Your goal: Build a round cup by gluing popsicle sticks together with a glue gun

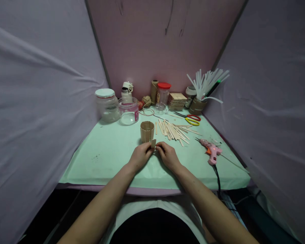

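My left hand (141, 156) is closed on a short flat wooden piece, like a craft stick (154, 143), which stands up between my fingertips. Against its lower right edge, the thumb and finger of my right hand (168, 156) are pinched together. Part of the stick is hidden by my fingers. Just beyond my hands a small cup sided with upright craft sticks (147, 133) rests on the table. One single stick (156, 128) lies right of the cup, beside a loose pile of craft sticks (173, 130).
On the right lies a pink hot glue gun (213, 151) with a cord. Scissors (191, 119) lie behind the pile. Along the back stand jars (108, 106), an open tub (129, 111), twine (147, 100), stacked wooden squares (177, 101) and a holder of glue sticks (197, 106).
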Tool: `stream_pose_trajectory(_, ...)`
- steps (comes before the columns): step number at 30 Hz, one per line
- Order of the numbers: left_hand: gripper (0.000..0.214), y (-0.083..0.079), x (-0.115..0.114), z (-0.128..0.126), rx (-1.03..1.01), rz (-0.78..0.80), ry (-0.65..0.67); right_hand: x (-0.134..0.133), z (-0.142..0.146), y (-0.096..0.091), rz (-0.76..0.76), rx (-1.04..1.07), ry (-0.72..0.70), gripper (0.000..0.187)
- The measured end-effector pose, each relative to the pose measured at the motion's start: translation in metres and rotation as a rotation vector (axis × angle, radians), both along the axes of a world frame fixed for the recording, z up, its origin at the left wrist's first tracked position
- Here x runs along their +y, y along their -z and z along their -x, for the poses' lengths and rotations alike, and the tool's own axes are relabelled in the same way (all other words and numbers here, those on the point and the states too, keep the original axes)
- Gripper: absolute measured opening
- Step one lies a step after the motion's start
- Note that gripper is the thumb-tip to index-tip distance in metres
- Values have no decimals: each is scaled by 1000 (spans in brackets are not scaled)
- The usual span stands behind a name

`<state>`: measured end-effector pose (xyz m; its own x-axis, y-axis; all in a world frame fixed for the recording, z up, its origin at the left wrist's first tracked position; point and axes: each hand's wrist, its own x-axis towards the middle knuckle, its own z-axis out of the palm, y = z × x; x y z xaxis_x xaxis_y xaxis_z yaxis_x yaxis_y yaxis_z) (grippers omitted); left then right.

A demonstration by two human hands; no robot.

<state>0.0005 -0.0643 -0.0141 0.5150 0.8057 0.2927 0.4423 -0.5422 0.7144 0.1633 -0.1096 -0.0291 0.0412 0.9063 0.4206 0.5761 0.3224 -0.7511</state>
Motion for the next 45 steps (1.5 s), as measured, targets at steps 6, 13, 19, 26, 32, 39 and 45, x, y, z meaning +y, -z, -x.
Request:
stream_pose_trajectory(6, 14, 0, -2, 1, -10, -5, 32, -3, 0, -8, -70, 57, -93, 13)
stream_pose_trajectory(13, 14, 2, -2, 1, 9, 0, 97, -7, 3, -15, -134, 115, -130, 16)
stream_pose_trajectory(19, 21, 0, -4, 1, -129, 60, 38, 10, -9, -21, 8, 369, -48, 20)
stream_pose_trajectory(26, 29, -3, -5, 6, -343, 135, -54, 38, -35, -25, 307, 768, -84, 36)
stream_pose_trajectory(32, 18, -4, -5, 4, -332, 170, -61, 26, -17, -18, 310, 643, -98, 33)
stream_pose_trajectory(39, 20, 3, -2, 2, -355, 246, -57, 19, 1, -18, 43, 226, -112, 23)
stream_pose_trajectory(45, 15, 4, -2, 2, -262, 173, -74, 16, 2, -18, 11, 211, -120, 13)
